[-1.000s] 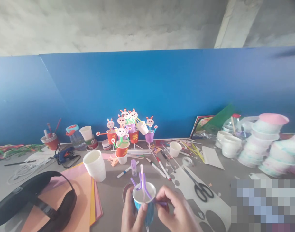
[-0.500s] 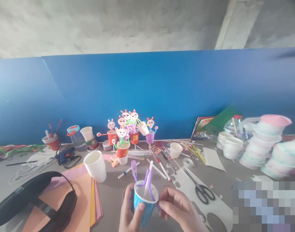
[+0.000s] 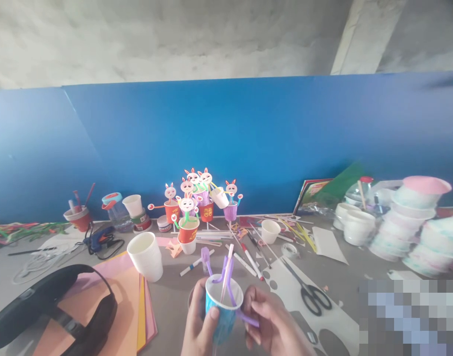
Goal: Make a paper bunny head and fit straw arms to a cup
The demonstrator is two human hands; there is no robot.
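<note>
My left hand [image 3: 200, 321] grips a paper cup [image 3: 222, 319] coloured blue outside and white inside, with the thumb across its front. A pale stick [image 3: 228, 269] stands in the cup. Bent purple strips [image 3: 229, 291], which look like pipe cleaners, rise inside it; one reaches out to the left and ends in a thick fold. Another purple end [image 3: 249, 319] pokes out from the cup's right side. My right hand [image 3: 268, 321] is closed beside it, fingers curled around this end; the exact contact is partly hidden.
Rabbit-faced cup figures [image 3: 189, 202] stand behind. White cups [image 3: 146, 257], coloured paper [image 3: 128, 296] and a black headband-like device [image 3: 56, 311] lie left. Scissors [image 3: 309, 291], markers [image 3: 252, 262], tape [image 3: 289, 250] and cut white card [image 3: 285, 282] are right, before stacked cups [image 3: 411, 217].
My right hand has shifted slightly right and down from the cup's side, and more of the purple end shows. The cup stays in my left hand, tilted slightly differently.
</note>
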